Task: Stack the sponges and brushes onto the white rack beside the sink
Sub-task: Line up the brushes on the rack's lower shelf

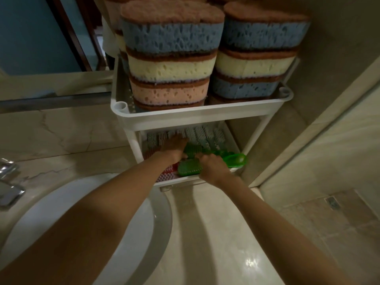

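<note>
The white rack (197, 115) stands on the counter beside the sink (61, 212). Its top shelf holds stacks of blue, yellow and pink sponges (170, 58) with brown scrub tops. On the lower shelf lie grey-bristled brushes (202, 134), a red-and-white one (167, 173) and green brushes (189, 166). Both my hands are inside the lower shelf. My left hand (174, 146) lies over the brushes at the left with its fingertips at a green brush. My right hand (212, 165) grips a green brush (236, 159) from above.
A chrome tap (8, 182) sits at the left edge of the basin. A mirror (41, 38) runs along the back wall. To the right, a tiled wall and a glass panel (329, 140) close in the rack; a floor drain (332, 202) lies below.
</note>
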Demonstrator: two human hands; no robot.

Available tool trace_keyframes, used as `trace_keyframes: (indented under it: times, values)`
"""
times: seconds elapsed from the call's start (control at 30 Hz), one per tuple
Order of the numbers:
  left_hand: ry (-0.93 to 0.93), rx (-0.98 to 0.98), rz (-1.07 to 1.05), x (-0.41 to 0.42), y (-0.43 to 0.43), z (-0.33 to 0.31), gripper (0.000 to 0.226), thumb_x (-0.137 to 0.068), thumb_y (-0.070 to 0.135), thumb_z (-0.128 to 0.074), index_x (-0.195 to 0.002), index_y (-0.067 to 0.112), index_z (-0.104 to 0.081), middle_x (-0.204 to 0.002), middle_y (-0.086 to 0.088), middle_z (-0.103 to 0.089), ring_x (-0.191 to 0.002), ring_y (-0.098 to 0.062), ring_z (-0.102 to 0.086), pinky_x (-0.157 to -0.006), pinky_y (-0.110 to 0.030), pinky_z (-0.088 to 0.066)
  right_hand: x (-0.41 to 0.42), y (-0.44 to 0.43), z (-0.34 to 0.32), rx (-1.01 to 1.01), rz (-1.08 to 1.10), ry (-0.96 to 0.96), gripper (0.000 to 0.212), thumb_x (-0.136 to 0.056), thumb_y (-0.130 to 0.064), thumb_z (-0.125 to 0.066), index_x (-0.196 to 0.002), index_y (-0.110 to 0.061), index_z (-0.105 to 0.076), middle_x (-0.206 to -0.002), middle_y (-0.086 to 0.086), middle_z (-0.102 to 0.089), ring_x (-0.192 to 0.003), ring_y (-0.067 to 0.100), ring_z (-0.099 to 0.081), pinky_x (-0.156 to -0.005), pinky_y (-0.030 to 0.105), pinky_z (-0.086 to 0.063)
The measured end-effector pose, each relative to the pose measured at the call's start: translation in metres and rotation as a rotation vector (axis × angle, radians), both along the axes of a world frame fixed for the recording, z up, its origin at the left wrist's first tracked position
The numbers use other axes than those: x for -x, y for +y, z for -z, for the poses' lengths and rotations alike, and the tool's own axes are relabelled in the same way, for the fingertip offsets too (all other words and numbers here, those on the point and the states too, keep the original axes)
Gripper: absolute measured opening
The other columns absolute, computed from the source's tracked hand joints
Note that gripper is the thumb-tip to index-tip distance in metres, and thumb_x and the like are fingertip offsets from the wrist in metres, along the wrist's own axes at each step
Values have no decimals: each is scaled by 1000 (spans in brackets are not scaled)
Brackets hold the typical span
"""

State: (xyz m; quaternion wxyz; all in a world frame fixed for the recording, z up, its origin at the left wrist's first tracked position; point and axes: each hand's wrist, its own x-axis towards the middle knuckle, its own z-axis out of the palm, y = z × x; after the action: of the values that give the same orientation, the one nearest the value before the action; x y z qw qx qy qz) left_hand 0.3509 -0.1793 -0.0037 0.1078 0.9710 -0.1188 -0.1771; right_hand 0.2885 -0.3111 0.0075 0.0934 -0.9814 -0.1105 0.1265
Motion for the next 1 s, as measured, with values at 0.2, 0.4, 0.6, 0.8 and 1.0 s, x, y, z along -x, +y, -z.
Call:
trace_keyframes:
  times: [0.2, 0.4, 0.6, 0.8, 1.0]
  values:
    - [-46, -50, 22, 1, 10, 3, 57, -91, 36, -54, -141, 16, -35, -152, -13, -25, -139, -31, -28, -115, -40, -26, -1, 7, 5, -87, -16, 12, 47, -79, 2, -55, -124, -9, -49, -122, 16, -60, -111, 34, -57, -93, 37, -45]
    - [-112, -50, -24, 6, 10, 2, 50, -93, 29, -52, -136, 8, -40, -145, -16, -37, -133, -31, -36, -110, -36, -28, -6, 8, 12, -101, -20, 1, 50, -78, 4, -57, -125, -10, -51, -125, 15, -59, -112, 32, -57, -97, 38, -47]
    - [-123, -47, -100, 6, 12, 4, 42, -94, 25, -53, -130, 5, -47, -136, -17, -48, -125, -31, -46, -107, -38, -37, -17, 9, 16, -68, -15, -45, 53, -79, 5, -53, -130, -13, -49, -129, 14, -56, -117, 33, -53, -101, 40, -44]
    - [-119, 28, -171, 7, 14, 12, 39, -95, 24, -51, -130, 8, -46, -133, -16, -50, -124, -31, -47, -104, -38, -40, -29, 8, 23, -89, -10, -20, 48, -84, 0, -54, -130, -14, -50, -132, 14, -53, -121, 32, -52, -104, 39, -44]
    - [-102, 50, -183, 7, 15, 10, 50, -93, 28, -54, -137, 9, -39, -140, -17, -44, -129, -31, -41, -107, -36, -33, -20, 3, 33, -144, 35, -61, 52, -84, 0, -52, -134, -16, -47, -137, 16, -46, -127, 34, -42, -106, 43, -39]
